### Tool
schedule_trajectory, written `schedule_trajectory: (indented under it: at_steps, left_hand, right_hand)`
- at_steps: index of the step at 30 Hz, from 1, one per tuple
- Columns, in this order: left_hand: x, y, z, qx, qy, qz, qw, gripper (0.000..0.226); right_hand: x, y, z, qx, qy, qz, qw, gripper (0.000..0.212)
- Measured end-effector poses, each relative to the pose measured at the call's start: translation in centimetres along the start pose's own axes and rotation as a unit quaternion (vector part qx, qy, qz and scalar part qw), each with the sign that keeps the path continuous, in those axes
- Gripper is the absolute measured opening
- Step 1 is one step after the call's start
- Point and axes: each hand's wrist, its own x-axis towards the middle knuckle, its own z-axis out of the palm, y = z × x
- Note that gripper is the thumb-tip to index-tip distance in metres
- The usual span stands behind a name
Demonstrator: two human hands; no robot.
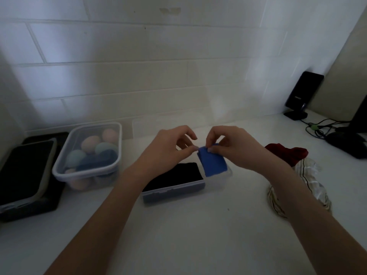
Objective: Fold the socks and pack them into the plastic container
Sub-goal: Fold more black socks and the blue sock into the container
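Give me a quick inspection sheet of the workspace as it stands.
Surface: white counter, dimly lit.
Job's things: folded blue sock held above the clear plastic container; a black sock already lies inside; a dark red sock waits at right.
Clutter: tub of pastel balls, black trays, crumpled plastic bag.
Hands: right hand pinches the blue sock's top edge; left hand touches it with its fingertips.
Cables: tangled black cables at far right.
Surroundings: white block wall, black speaker.
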Motion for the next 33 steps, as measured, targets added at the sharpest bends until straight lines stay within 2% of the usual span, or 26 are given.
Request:
schedule_trajectory:
  at_steps: [7,11,14,19,21,24,30,33]
  left_hand:
    - [-0.3,0.2,0.1,0.113,-0.102,0.046,0.987,0.01]
    - [-0.4,0.4,0.1,0.163,-0.128,0.053,0.977,0.013]
    - [-0.4,0.4,0.2,0.204,-0.139,0.047,0.968,0.015]
    - [-0.6,0.8,-0.1,0.284,-0.066,0.083,0.953,0.015]
    - [-0.7,1.0,-0.2,0.304,-0.085,0.081,0.945,0.017]
    - [-0.8,1.4,0.0,0.326,-0.141,0.07,0.932,0.019]
    - [-0.8,1.0,0.4,0.286,-0.185,0.027,0.94,0.02]
    - [-0.8,1.1,0.7,0.281,-0.201,0.014,0.938,0.022]
  right_hand:
    - [-1.0,-0.6,1.5,-0.128,-0.028,-0.007,0.991,0.011]
    - [-0.8,-0.7,2.2,-0.283,-0.05,0.01,0.958,0.013]
    - [-0.8,-1.0,2.2,-0.334,-0.07,0.013,0.94,0.016]
    - [-0.5,-2.3,1.1,-0.345,-0.156,0.057,0.924,0.025]
    - [-0.3,-2.8,1.0,-0.349,-0.195,0.066,0.914,0.033]
    - [0.3,-3.1,1.5,-0.356,-0.23,0.069,0.903,0.033]
    - [1.0,-3.0,2.1,-0.382,-0.249,0.038,0.889,0.033]
    - [0.9,-2.9,2.3,-0.363,-0.243,0.025,0.899,0.029]
